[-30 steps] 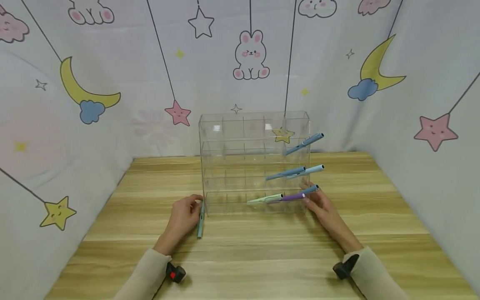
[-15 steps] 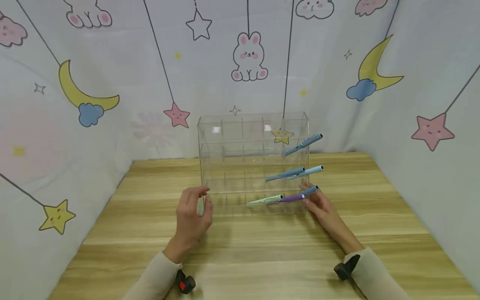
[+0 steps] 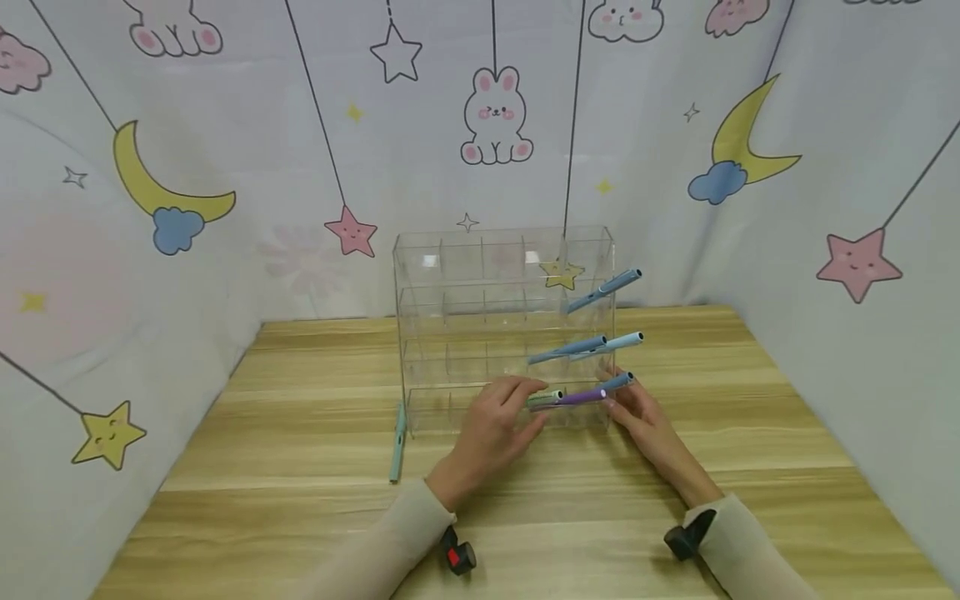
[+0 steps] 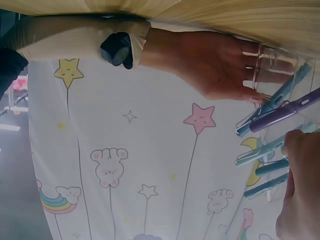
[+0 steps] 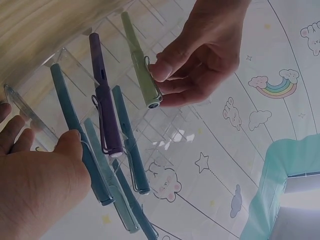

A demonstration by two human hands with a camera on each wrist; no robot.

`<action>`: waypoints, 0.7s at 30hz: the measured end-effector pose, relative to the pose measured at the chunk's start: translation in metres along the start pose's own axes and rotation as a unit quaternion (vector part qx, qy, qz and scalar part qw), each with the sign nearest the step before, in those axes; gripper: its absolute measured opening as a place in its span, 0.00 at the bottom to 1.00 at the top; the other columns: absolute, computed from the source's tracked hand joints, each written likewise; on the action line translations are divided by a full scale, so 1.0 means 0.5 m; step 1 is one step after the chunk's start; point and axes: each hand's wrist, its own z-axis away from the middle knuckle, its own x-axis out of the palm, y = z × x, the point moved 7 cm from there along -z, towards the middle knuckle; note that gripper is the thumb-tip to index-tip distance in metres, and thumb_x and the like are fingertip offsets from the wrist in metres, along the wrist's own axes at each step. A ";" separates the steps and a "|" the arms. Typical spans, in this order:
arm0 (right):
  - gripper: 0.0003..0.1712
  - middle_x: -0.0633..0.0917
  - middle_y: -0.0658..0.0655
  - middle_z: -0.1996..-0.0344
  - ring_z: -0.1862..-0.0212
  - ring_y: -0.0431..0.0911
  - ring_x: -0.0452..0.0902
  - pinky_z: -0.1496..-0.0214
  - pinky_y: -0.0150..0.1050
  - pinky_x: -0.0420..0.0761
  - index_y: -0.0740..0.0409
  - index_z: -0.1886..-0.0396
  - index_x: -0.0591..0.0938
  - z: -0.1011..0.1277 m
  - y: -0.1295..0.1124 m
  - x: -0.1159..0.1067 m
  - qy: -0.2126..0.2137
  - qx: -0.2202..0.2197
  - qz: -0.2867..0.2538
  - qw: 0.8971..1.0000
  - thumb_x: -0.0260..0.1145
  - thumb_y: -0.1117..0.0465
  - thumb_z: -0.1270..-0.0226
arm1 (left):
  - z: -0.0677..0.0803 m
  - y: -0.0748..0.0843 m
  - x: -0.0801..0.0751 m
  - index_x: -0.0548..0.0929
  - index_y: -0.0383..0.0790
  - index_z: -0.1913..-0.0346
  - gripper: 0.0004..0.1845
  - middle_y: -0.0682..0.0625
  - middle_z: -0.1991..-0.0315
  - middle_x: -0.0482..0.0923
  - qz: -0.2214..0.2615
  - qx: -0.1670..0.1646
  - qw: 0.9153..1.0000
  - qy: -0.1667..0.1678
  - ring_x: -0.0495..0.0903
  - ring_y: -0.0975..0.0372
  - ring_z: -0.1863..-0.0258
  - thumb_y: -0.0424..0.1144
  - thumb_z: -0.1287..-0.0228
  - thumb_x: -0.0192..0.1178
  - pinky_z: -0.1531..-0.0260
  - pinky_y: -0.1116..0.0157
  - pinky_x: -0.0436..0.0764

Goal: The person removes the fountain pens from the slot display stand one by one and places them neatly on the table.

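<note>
A clear acrylic organizer (image 3: 450,275) with rows of small cells stands on the wooden table (image 3: 300,517). My left hand (image 3: 536,398) pinches the cap end of a light green pen (image 3: 552,397) that sticks out of the bottom row; the right wrist view shows this pinch on the green pen (image 5: 137,55). Beside it lie a purple pen (image 3: 581,397) and a blue pen (image 3: 618,382). My right hand (image 3: 618,402) rests flat against the organizer's right side, thumb (image 5: 70,145) touching the blue pen. A teal pen (image 3: 396,442) lies loose on the table left of the organizer.
Three more blue pens (image 3: 603,289) jut out to the right from the upper rows. Cartoon-print cloth walls (image 3: 150,208) close in the table on three sides. Bare tabletop lies in front of the organizer and to both sides.
My left hand has left the teal pen on the table, moved right across the organizer's front and taken hold of the light green pen. The right hand has stayed put.
</note>
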 end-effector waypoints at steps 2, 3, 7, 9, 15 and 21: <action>0.32 0.61 0.61 0.23 0.25 0.62 0.57 0.35 0.23 0.67 0.55 0.21 0.61 -0.001 -0.001 0.001 0.003 0.000 0.000 1.000 0.56 0.62 0.21 | -0.002 0.005 0.009 0.82 0.43 0.44 0.19 0.52 0.50 0.82 -0.002 0.007 1.000 -0.003 0.81 0.60 0.50 0.42 0.36 0.70 0.48 0.62 0.80; 0.32 0.61 0.61 0.23 0.25 0.61 0.58 0.35 0.23 0.67 0.55 0.21 0.61 -0.001 -0.001 0.001 0.003 0.000 0.000 1.000 0.56 0.63 0.21 | -0.002 0.006 0.010 0.83 0.43 0.45 0.17 0.52 0.51 0.82 -0.001 0.008 1.000 -0.002 0.82 0.61 0.51 0.41 0.35 0.69 0.49 0.63 0.80; 0.32 0.63 0.61 0.23 0.26 0.56 0.62 0.35 0.23 0.67 0.54 0.21 0.61 -0.001 -0.002 0.002 0.002 0.001 0.013 1.000 0.56 0.62 0.21 | 0.001 0.004 0.013 0.83 0.42 0.47 0.16 0.52 0.52 0.82 0.001 0.006 1.000 0.004 0.82 0.61 0.51 0.38 0.36 0.70 0.51 0.63 0.80; 0.32 0.63 0.60 0.23 0.26 0.54 0.63 0.35 0.23 0.67 0.53 0.21 0.61 0.000 -0.002 0.000 0.002 0.005 0.019 1.000 0.56 0.61 0.21 | 0.001 0.003 0.016 0.83 0.42 0.46 0.19 0.51 0.51 0.82 -0.003 0.004 1.000 -0.002 0.81 0.61 0.51 0.38 0.39 0.72 0.50 0.63 0.80; 0.32 0.62 0.60 0.23 0.25 0.60 0.59 0.35 0.23 0.67 0.54 0.21 0.61 0.000 -0.003 0.000 0.000 0.007 0.009 1.000 0.55 0.61 0.20 | -0.005 0.001 0.019 0.82 0.43 0.44 0.19 0.52 0.50 0.82 0.006 0.004 1.000 -0.012 0.82 0.61 0.50 0.37 0.37 0.70 0.48 0.64 0.80; 0.32 0.61 0.60 0.23 0.25 0.63 0.58 0.35 0.22 0.66 0.53 0.21 0.61 -0.002 0.001 0.002 0.000 0.008 0.015 1.000 0.56 0.61 0.21 | -0.035 -0.004 -0.064 0.82 0.38 0.44 0.16 0.50 0.54 0.84 0.103 -0.018 0.992 0.072 0.84 0.61 0.56 0.31 0.34 0.66 0.55 0.66 0.83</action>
